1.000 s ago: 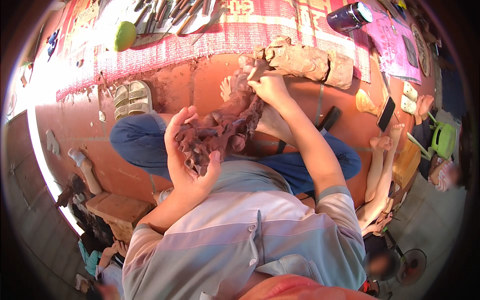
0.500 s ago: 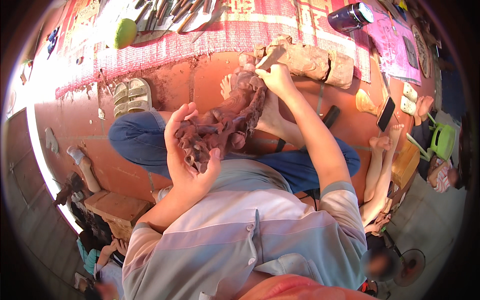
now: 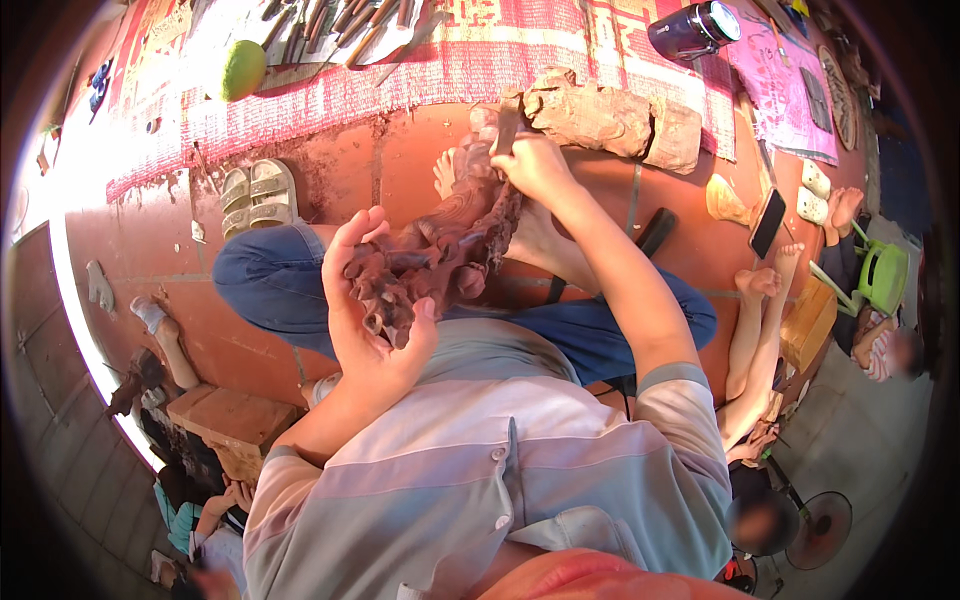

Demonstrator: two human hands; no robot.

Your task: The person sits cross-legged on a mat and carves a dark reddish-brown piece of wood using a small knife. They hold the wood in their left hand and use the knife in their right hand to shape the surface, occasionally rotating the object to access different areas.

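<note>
A dark reddish-brown wood carving [image 3: 440,225], knobbly with deep hollows, lies slantwise between my bent legs, its far end by my bare foot. My left hand [image 3: 375,325] cups the near end, fingers on one side and thumb on the other. At the far end my right hand [image 3: 535,165] is closed on a flat brown strip [image 3: 508,120], held nearly upright against the carving. What the strip is made of I cannot make out. My right fingers partly cover that end of the carving.
Pale wood blocks [image 3: 600,118] lie beyond my right hand. On the red mat [image 3: 520,65] are several carving tools [image 3: 350,30], a green fruit [image 3: 243,70] and a dark flask [image 3: 690,32]. Sandals [image 3: 258,195] lie left, a phone [image 3: 768,222] right. Other people sit at both sides.
My right hand has shifted slightly left and nearer, and the strip has swung from slanting right to nearly upright. My left hand keeps its hold on the carving.
</note>
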